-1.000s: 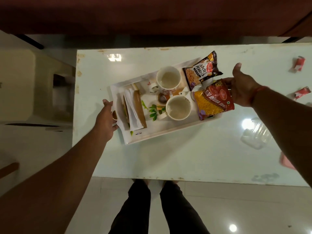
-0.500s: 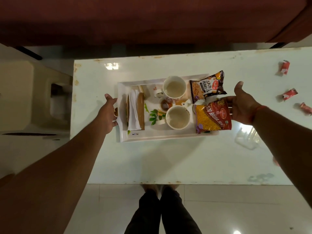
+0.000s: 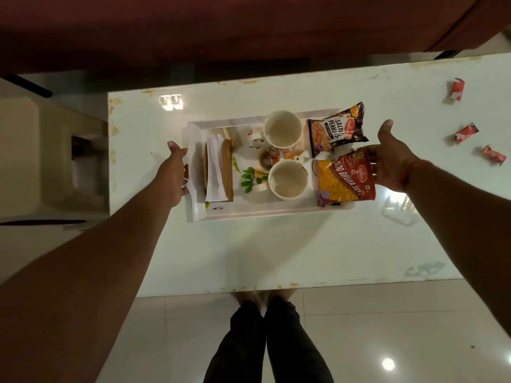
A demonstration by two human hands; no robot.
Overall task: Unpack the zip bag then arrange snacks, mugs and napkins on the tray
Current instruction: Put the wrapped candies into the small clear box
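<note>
A white tray (image 3: 262, 214) lies on the white table (image 3: 249, 258). On it are two empty mugs (image 3: 282, 131) (image 3: 287, 179), a salted peanuts packet (image 3: 336, 131), a red and yellow bhujia sev packet (image 3: 345, 181), and white napkins (image 3: 215, 167) in a brown holder (image 3: 228, 167). My left hand (image 3: 174, 172) grips the tray's left handle. My right hand (image 3: 387, 158) is at the tray's right end with the thumb up. Its fingers reach behind the bhujia packet, where the grip is partly hidden.
An empty clear zip bag (image 3: 399, 210) lies right of the tray. Three red wrappers (image 3: 456, 89) (image 3: 466, 133) (image 3: 493, 155) are scattered at the far right. A beige plastic stool (image 3: 55, 150) stands left of the table, and a dark red sofa (image 3: 249, 29) sits behind it.
The tray has turned from a tilted position to lie square with the table's edges. Both hands stayed at its ends.
</note>
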